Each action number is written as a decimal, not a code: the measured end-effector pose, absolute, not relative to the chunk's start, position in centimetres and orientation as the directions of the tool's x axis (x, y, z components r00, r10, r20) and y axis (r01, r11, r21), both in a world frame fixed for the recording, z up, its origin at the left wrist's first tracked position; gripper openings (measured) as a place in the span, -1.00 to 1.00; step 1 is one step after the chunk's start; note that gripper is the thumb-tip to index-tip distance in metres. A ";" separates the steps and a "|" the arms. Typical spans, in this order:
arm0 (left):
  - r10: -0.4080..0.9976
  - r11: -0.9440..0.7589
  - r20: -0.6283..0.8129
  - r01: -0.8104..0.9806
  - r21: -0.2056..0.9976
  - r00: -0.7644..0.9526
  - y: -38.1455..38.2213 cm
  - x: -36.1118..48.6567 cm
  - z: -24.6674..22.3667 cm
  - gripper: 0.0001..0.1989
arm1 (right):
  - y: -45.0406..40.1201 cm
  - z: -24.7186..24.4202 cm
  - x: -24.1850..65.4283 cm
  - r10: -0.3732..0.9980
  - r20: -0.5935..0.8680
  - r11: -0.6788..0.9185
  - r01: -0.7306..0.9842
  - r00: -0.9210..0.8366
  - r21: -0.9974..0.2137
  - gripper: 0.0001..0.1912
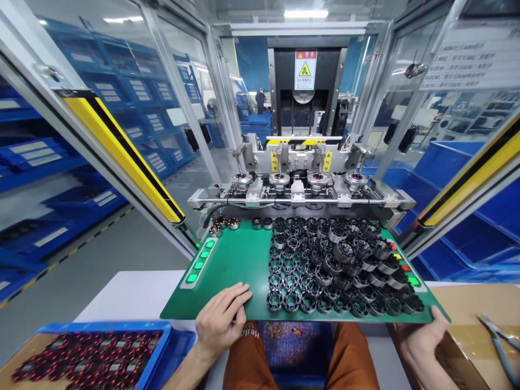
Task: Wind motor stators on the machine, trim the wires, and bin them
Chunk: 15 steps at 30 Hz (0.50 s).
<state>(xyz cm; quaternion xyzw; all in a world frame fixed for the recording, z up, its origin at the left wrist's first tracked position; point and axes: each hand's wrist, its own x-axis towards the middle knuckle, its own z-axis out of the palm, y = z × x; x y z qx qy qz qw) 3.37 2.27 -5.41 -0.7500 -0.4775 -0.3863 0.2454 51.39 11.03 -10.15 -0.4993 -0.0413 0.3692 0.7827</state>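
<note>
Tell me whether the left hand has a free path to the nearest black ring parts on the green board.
Probably yes. The left hand lies flat on the green board, and the near row of black ring parts sits just to its right, with only bare board between them and nothing on top.

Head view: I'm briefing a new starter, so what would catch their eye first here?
The heap of dark ring-shaped metal parts covering the right of the green work board, whose near edge the left hand and right hand rest on. Behind, four round fixtures line the machine, flanked by yellow light-curtain bars.
</note>
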 end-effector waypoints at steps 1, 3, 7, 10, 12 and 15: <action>0.527 -0.424 0.814 0.906 0.002 0.245 2.3 3.4 -5.5 -0.67 | 11.0 -10.1 51.4 0.621 -0.304 0.228 -0.538 0.722 -0.812 -0.50; 0.528 -0.423 0.814 0.906 0.006 0.241 2.2 3.3 -5.5 -0.67 | 11.0 -9.9 51.3 0.624 -0.303 0.228 -0.539 0.720 -0.811 -0.50; 0.530 -0.421 0.814 0.907 0.010 0.237 2.2 3.3 -5.5 -0.66 | 11.0 -9.8 51.3 0.621 -0.306 0.227 -0.538 0.722 -0.812 -0.53; 0.535 -0.422 0.811 0.907 0.015 0.236 2.2 3.3 -5.5 -0.66 | 11.0 -9.7 51.3 0.616 -0.310 0.223 -0.538 0.724 -0.813 -0.54; 0.539 -0.422 0.809 0.906 0.016 0.237 2.2 3.2 -5.5 -0.65 | 11.0 -9.8 51.4 0.616 -0.310 0.222 -0.537 0.724 -0.814 -0.54; 0.536 -0.424 0.810 0.906 0.017 0.236 2.2 3.2 -5.5 -0.64 | 11.0 -9.9 51.5 0.625 -0.303 0.218 -0.534 0.720 -0.817 -0.54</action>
